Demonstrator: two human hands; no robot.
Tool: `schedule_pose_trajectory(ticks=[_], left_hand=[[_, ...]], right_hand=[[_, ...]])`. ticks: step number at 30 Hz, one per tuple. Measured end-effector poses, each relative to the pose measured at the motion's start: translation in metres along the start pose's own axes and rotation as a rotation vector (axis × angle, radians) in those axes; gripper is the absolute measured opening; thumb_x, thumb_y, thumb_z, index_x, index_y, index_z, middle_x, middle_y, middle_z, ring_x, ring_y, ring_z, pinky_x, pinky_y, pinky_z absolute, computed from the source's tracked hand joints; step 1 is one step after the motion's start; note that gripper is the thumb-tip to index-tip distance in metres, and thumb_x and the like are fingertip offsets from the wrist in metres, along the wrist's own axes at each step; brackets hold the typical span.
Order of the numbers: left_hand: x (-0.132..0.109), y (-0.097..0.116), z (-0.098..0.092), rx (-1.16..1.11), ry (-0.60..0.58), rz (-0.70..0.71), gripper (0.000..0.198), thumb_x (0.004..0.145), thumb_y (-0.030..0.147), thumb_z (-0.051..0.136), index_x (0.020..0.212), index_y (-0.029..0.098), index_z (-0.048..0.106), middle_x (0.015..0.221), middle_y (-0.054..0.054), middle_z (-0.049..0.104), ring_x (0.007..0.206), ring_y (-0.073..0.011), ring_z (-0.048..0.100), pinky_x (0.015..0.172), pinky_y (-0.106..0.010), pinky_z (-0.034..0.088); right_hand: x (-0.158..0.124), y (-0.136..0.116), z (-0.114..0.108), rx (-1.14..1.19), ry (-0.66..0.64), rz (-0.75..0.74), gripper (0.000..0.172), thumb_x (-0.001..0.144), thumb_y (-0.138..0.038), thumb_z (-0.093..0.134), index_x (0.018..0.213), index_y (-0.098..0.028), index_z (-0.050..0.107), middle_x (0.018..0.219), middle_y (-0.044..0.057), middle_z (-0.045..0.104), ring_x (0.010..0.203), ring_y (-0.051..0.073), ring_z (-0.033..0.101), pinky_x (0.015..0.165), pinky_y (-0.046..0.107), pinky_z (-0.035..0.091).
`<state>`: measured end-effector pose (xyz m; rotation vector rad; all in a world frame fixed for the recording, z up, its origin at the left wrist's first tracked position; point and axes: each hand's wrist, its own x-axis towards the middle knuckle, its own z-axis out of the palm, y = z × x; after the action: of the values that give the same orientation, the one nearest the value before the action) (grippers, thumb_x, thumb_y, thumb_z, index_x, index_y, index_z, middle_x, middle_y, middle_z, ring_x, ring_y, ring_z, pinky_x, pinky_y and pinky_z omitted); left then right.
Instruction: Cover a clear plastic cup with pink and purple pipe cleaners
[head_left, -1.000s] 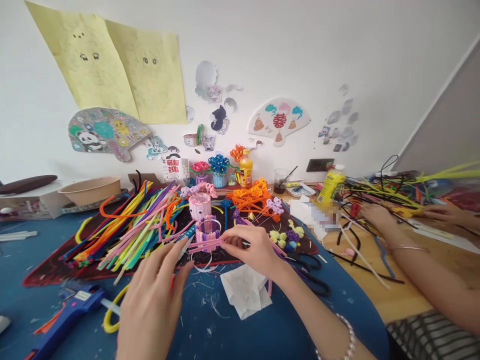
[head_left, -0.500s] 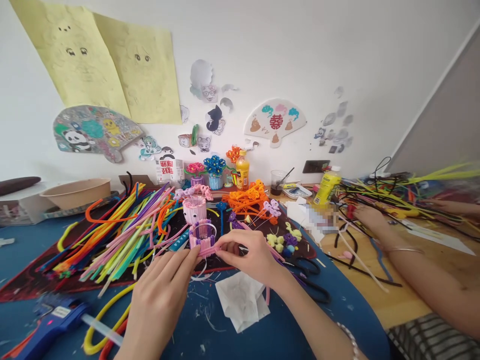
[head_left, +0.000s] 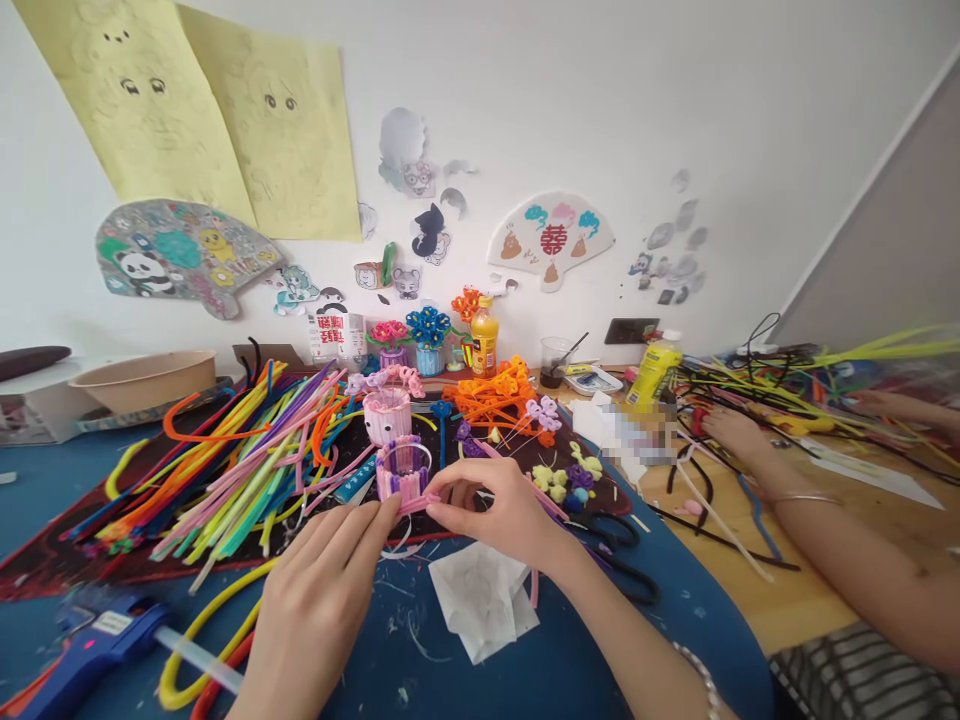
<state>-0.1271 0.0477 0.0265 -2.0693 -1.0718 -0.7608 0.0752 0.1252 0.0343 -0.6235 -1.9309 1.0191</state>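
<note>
My left hand (head_left: pixel 319 600) and my right hand (head_left: pixel 499 510) meet at a pink pipe cleaner (head_left: pixel 415 503), each pinching it with fingertips just in front of a small pink and purple pipe-cleaner basket (head_left: pixel 403 468). A second pink pipe-cleaner pot (head_left: pixel 388 414) stands right behind the basket. The pink strand runs on under my right hand and hangs down past a crumpled white paper (head_left: pixel 482 598) on the blue table (head_left: pixel 585 660).
A big pile of coloured pipe cleaners (head_left: pixel 225 450) lies left. A blue glue gun (head_left: pixel 90 650) sits at the front left, black scissors (head_left: pixel 622 560) to the right. Orange pipe-cleaner flowers (head_left: pixel 499 395) and a juice bottle (head_left: pixel 485 338) stand behind. Another person's hands (head_left: pixel 739 435) work among black stems at right.
My left hand has come forward from below and closed its fingertips on the pink pipe cleaner beside my right hand. The view has shifted slightly; the other person's hand moved little.
</note>
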Motion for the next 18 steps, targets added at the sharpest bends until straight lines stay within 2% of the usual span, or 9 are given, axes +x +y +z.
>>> schedule_pose_trajectory(ticks=[7,12,18], left_hand=[[0.003,0.001,-0.002,-0.035,0.01,0.07,0.029,0.091,0.004,0.043,0.113,0.009,0.063,0.096,-0.012,0.071,0.088,-0.0225,0.064,0.085,-0.036,0.044],[0.003,0.002,0.001,-0.027,0.007,0.116,0.029,0.094,0.009,0.041,0.113,0.008,0.064,0.1,-0.014,0.071,0.091,-0.0248,0.062,0.089,-0.039,0.041],[-0.015,-0.003,0.012,-0.031,-0.032,0.073,0.035,0.097,0.019,0.041,0.126,0.009,0.058,0.111,-0.015,0.07,0.101,-0.0277,0.062,0.092,-0.041,0.039]], right_hand=[[0.002,0.001,-0.002,0.164,-0.096,0.225,0.039,0.077,-0.054,0.072,0.082,-0.015,0.072,0.067,0.001,0.066,0.056,0.012,0.06,0.054,0.023,0.05],[0.003,0.009,0.0,0.29,-0.101,0.266,0.038,0.075,-0.052,0.074,0.074,-0.015,0.066,0.061,-0.001,0.062,0.05,0.01,0.057,0.051,0.021,0.048],[0.004,0.011,0.001,0.307,-0.106,0.318,0.041,0.072,-0.055,0.076,0.074,-0.015,0.065,0.059,-0.002,0.061,0.05,0.01,0.056,0.051,0.022,0.047]])
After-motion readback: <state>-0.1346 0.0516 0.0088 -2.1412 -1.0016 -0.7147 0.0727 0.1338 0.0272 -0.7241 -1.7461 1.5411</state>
